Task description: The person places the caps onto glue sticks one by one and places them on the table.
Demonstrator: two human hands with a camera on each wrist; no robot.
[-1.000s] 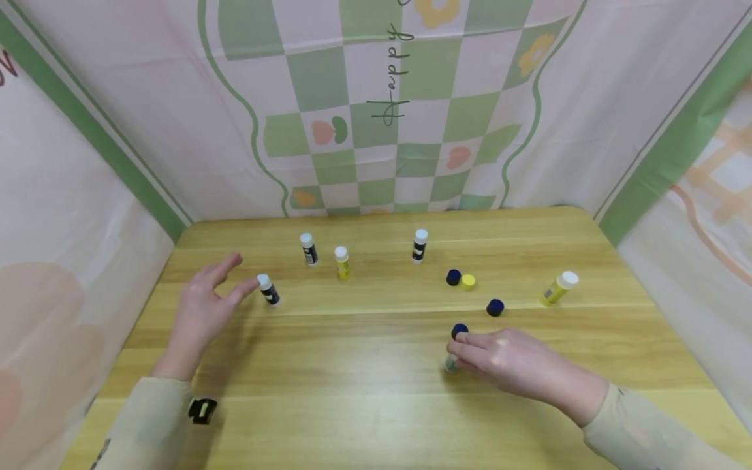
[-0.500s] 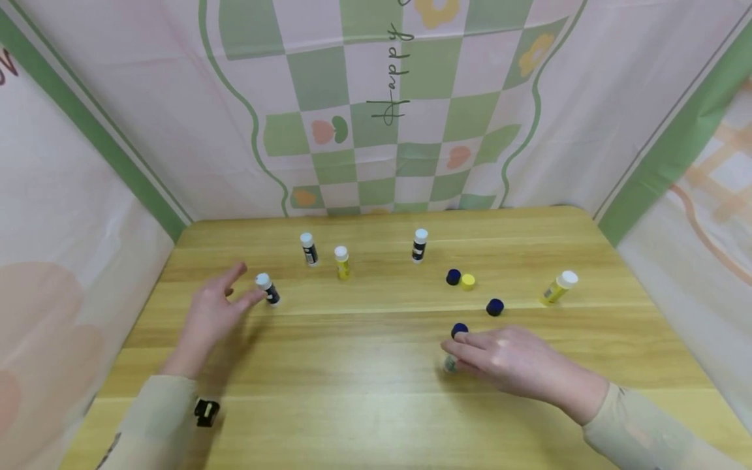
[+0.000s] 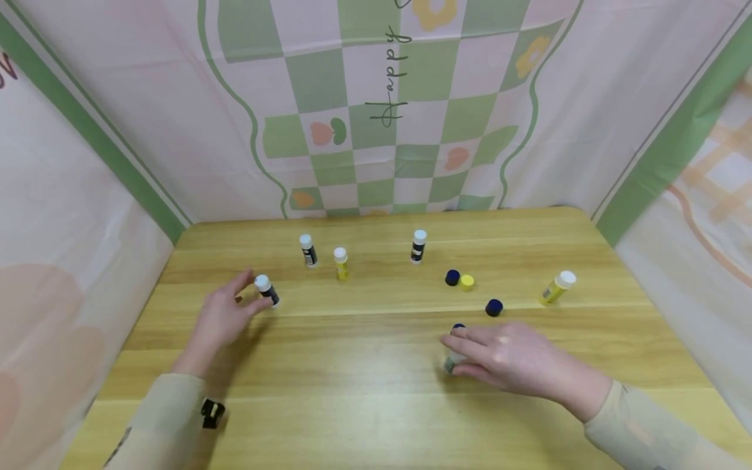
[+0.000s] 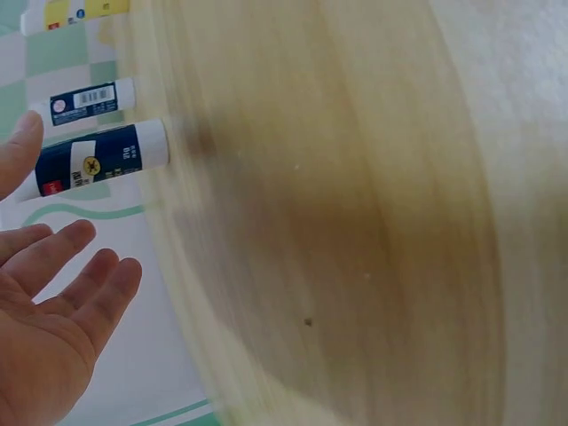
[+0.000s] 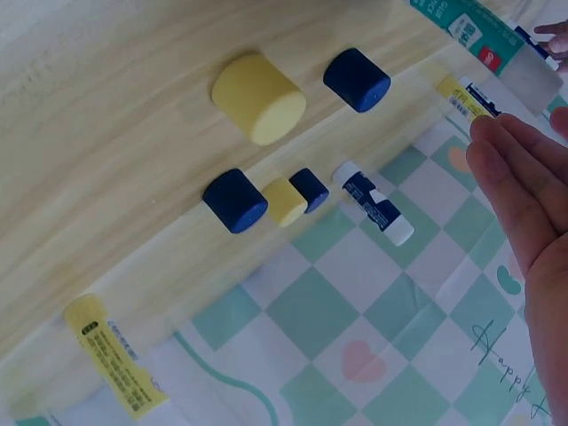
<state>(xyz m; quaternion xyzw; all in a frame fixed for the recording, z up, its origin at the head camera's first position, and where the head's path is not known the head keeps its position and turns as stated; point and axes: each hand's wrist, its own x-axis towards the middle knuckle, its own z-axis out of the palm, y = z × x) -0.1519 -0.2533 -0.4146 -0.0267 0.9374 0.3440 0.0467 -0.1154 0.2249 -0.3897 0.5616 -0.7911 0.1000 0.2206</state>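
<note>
In the head view my left hand (image 3: 226,316) reaches around a navy-labelled glue stick (image 3: 266,287) with a white top, standing upright. Its thumb overlaps the label there; the left wrist view shows the fingers spread and relaxed beside the same glue stick (image 4: 102,160). On the other side, my right hand (image 3: 517,359) is at a green-labelled glue stick (image 3: 454,360), partly hidden behind the fingers in the head view. From the right wrist, the fingers (image 5: 524,177) look straight, next to the green glue stick (image 5: 497,44). A navy cap (image 3: 458,326) peeks out behind the right fingertips.
Further back stand two navy glue sticks (image 3: 308,251) (image 3: 418,247) and a yellow one (image 3: 342,264). Another yellow glue stick (image 3: 557,288) is at right. Loose navy caps (image 3: 494,307) (image 3: 452,277) and a yellow cap (image 3: 467,282) lie between. A larger-looking yellow cap (image 5: 257,98) shows in the right wrist view.
My left hand has moved right, bringing its thumb across the navy glue stick. The right hand stays in place, its thumb now showing apart from the fingers beside the green glue stick.
</note>
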